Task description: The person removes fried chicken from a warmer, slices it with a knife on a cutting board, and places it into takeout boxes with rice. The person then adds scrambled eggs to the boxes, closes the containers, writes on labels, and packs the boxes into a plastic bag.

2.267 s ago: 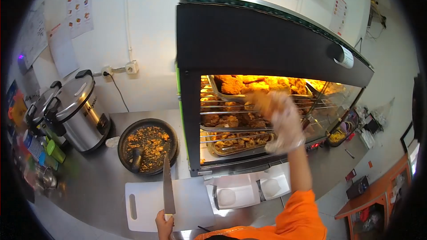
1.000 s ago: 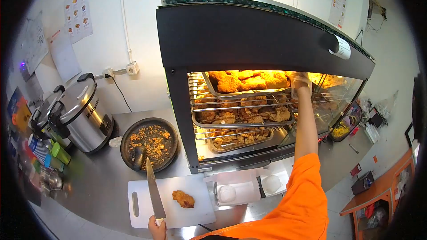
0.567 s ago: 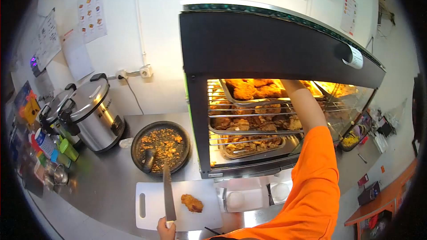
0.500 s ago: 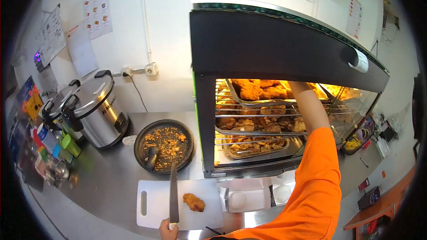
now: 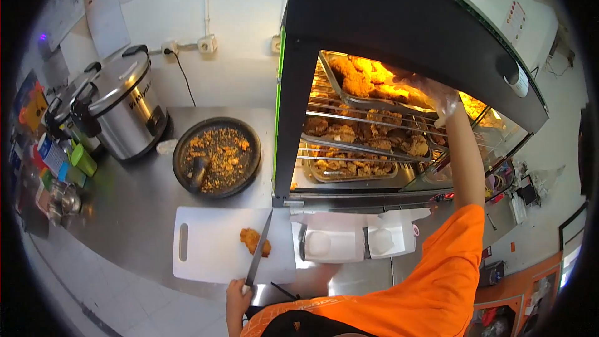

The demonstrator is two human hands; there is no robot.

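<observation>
Now reaching forward with the right arm (image 5: 468, 156) nearly straight, beyond and to the right of the cutting board (image 5: 212, 243), with the right hand (image 5: 440, 97) in a clear plastic glove at the top tray (image 5: 365, 101) inside the warming cabinet (image 5: 293, 118). Impossible to tell, in the blur and glare, whether gripping any of the craggy golden chicken (image 5: 355, 81) there. At the board's near edge, holding the knife (image 5: 259, 253) with the left hand (image 5: 237, 299), bare and closed around its pale handle. Crossing, with that long smooth blade, a rough browned chicken piece (image 5: 249, 237) on the board's right half, with contact unclear. Facing, just beyond the board, a round dark mortar (image 5: 254, 168) of crumbly orange paste, and, just right of the board, two open white boxes (image 5: 346, 240). Compared with half a second ago, showing the gloved hand instead of hiding it behind the cabinet's black panel (image 5: 374, 19), and slanting the knife over the chicken piece rather than standing it alongside.
</observation>
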